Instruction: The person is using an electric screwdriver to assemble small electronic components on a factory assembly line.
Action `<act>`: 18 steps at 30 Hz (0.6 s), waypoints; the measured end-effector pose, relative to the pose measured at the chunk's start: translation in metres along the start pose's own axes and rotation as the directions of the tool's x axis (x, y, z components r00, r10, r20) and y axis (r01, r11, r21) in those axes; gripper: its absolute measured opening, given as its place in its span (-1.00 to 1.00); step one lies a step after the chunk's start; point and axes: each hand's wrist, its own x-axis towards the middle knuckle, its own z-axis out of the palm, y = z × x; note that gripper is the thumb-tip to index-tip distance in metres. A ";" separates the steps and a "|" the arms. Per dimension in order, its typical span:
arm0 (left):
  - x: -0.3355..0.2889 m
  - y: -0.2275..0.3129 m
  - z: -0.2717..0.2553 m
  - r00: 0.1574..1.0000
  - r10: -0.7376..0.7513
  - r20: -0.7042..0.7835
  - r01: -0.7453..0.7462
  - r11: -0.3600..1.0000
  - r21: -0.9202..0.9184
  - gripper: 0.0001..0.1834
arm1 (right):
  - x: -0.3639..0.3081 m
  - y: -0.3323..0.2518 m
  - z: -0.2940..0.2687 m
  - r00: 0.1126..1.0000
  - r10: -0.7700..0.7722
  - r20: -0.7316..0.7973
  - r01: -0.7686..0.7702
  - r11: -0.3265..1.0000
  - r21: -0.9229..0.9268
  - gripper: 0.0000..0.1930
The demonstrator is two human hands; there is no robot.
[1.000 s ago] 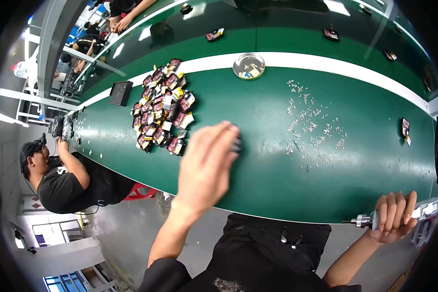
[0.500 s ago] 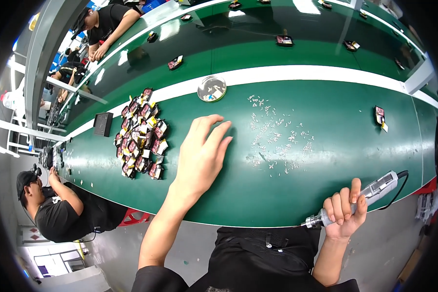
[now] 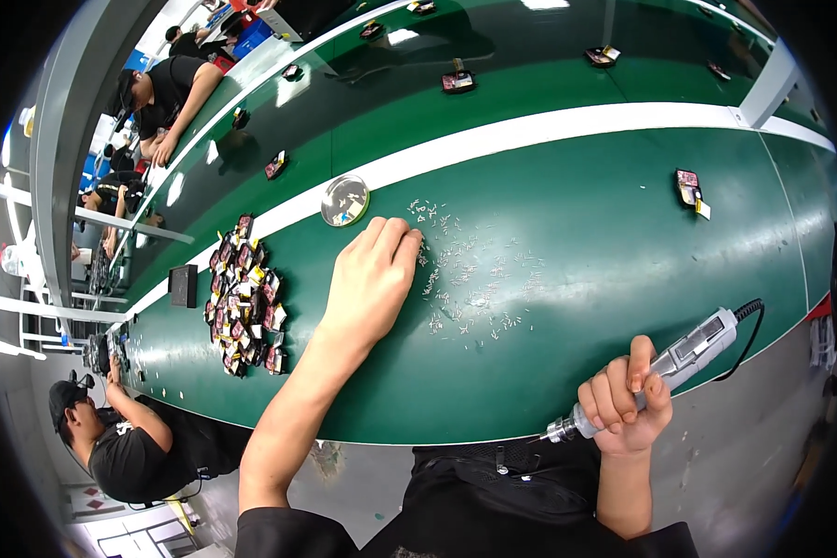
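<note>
My left hand (image 3: 372,279) is over the green bench, its fingers bent and pressed together at the left edge of a scatter of tiny pale screw-like pieces (image 3: 479,293). Whatever is between the fingertips is hidden. In my right hand (image 3: 623,405), at the bench's near edge, is a grey electric screwdriver (image 3: 702,346) with a metal chuck and a black cord. Its tip points left, toward my body's front. Beyond my left hand stands a round shallow dish (image 3: 344,192) with small pale and yellow bits inside.
A heap of small black-and-red units with labels (image 3: 242,312) lies left, beside a black box (image 3: 183,286). One similar unit (image 3: 689,189) sits far right. Across a white rail, a green belt (image 3: 391,121) carries more units. Co-workers sit at far left (image 3: 172,98) and near left (image 3: 126,446).
My left hand has closed its spread fingers and come down at the scattered pieces. The view has shifted, and the right hand still grips the screwdriver.
</note>
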 end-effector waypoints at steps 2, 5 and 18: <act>0.000 -0.002 0.002 0.999 -0.021 -0.040 0.019 0.998 -0.055 -0.82 | -0.001 -0.001 0.000 1.000 0.003 0.011 -0.003 1.000 -0.001 -0.80; -0.005 -0.003 0.004 0.984 -0.117 -0.137 0.092 0.980 -0.177 -0.81 | -0.004 -0.001 0.001 1.000 0.005 -0.003 -0.005 1.000 -0.004 -0.79; -0.065 0.096 -0.042 0.884 -0.451 0.119 0.338 0.444 -0.829 -0.87 | 0.015 -0.006 0.020 0.996 -0.084 0.015 0.084 0.996 -0.018 -0.79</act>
